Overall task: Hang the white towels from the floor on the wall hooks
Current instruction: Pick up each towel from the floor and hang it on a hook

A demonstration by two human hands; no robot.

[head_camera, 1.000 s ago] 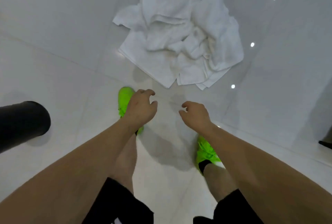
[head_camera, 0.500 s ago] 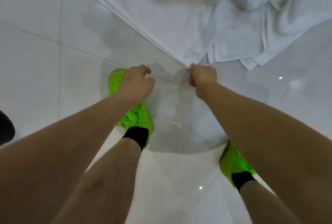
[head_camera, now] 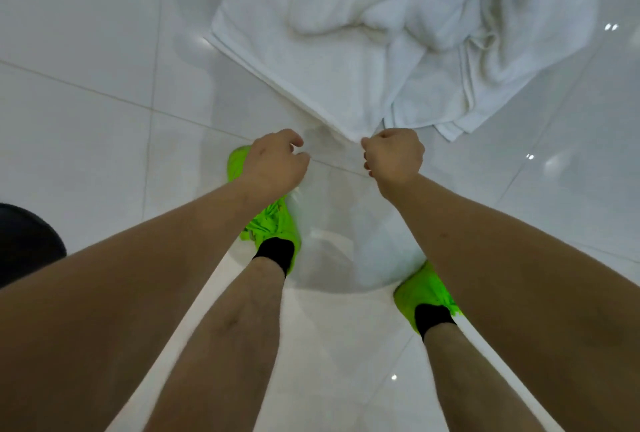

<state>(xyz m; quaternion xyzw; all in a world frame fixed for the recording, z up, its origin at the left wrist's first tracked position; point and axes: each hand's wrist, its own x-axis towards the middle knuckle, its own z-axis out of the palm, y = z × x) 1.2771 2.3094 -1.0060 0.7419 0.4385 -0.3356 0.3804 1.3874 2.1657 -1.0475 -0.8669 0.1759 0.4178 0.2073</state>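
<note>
A heap of crumpled white towels (head_camera: 398,33) lies on the glossy white tile floor (head_camera: 86,68), filling the upper middle of the head view. One flat towel's near corner (head_camera: 353,126) points toward me. My right hand (head_camera: 393,159) pinches that corner with curled fingers. My left hand (head_camera: 275,163) hovers to the left of the corner, fingers loosely curled, holding nothing. No wall hooks are in view.
My two feet in bright green shoes (head_camera: 273,220) with black socks stand just below the hands. A dark rounded object (head_camera: 24,241) sits at the left edge. Tile joints cross the floor.
I have bent closer to the towels. My right hand reached forward and took the near towel corner; my left hand stayed beside it with nothing in it.
</note>
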